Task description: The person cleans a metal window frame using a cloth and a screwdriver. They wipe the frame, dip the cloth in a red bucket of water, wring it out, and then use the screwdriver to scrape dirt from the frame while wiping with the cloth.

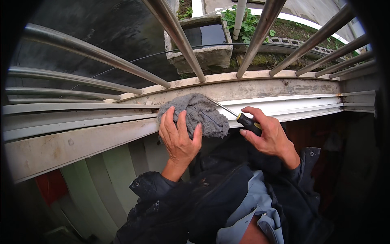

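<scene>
A crumpled grey terry cloth (202, 114) lies over the white window track (274, 105). My left hand (179, 131) rests on the cloth's near left side, its fingers spread across the fabric. In my right hand (268, 132) is a screwdriver with a black and yellow handle (248, 123), held between thumb and fingers. Its thin metal shaft (224, 106) points up and left, and the tip meets the cloth's upper right edge. Whether the tip goes into or under the fabric cannot be made out.
Metal bars (182, 39) rise from the outer ledge (259, 87) beyond the track. Outside and below are a concrete trough holding water (201, 59), a pale pipe (239, 18), and green plants (227, 21). The near sill (82, 140) runs left. A thin cable (146, 57) crosses behind the bars.
</scene>
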A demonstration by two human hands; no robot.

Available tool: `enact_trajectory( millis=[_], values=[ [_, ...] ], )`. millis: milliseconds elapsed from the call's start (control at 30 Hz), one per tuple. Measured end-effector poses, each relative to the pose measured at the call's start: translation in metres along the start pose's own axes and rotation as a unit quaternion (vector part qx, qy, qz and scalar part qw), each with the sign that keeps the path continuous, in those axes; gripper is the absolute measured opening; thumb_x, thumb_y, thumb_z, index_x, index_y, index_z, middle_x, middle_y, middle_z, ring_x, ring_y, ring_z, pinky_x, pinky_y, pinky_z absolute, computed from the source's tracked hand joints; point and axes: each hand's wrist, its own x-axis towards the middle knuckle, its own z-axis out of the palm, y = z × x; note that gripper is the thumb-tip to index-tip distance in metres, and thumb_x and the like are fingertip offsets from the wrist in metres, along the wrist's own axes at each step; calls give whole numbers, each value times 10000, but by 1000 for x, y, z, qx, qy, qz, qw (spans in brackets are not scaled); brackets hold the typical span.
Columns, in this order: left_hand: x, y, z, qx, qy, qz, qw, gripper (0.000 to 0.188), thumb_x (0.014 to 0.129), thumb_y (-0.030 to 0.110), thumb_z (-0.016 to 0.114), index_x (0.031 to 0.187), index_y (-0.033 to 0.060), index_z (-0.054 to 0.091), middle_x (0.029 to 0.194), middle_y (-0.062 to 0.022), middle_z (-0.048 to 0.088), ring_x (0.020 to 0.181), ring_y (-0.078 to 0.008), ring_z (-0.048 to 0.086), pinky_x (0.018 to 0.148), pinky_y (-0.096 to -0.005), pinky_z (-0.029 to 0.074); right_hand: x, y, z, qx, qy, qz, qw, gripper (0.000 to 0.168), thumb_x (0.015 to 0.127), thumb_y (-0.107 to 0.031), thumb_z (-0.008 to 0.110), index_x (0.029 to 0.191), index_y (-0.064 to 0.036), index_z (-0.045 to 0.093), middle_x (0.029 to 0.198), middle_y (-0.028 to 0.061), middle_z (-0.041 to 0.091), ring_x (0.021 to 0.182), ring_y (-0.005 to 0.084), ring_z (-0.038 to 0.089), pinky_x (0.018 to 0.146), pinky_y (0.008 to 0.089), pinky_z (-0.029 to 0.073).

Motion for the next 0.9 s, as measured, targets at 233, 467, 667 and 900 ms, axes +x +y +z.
enact_trajectory(
  millis=[233,467,667,900],
  values=[
    [-6,-14,42,24,75,63,995,281,732,98,625,1010,81,657,1262,-171,567,1142,-385,529,989,-465,388,18,24,-8,-72,6,-104,992,486,867,-195,757,1285,-60,551,976,151,690,798,365,687,659,419,546],
    [-8,-20,46,93,82,58,991,303,704,139,545,984,92,652,1274,-157,559,1172,-376,509,1002,-472,363,30,53,-10,39,-2,-172,984,447,858,-227,766,1250,-88,602,972,165,724,804,349,717,668,392,568],
    [-12,-8,38,115,45,0,992,321,715,122,564,1029,104,628,1343,-142,516,1223,-382,479,1036,-487,344,23,57,-8,86,7,-207,975,404,842,-223,772,1202,-84,650,930,139,735,768,322,721,662,368,571],
    [2,44,43,63,102,-196,973,190,813,-45,562,956,68,615,1202,-157,552,1099,-385,520,965,-477,422,7,63,-43,140,-107,29,984,453,878,-313,742,1216,-23,656,949,203,720,863,308,706,806,368,539]
  ],
)
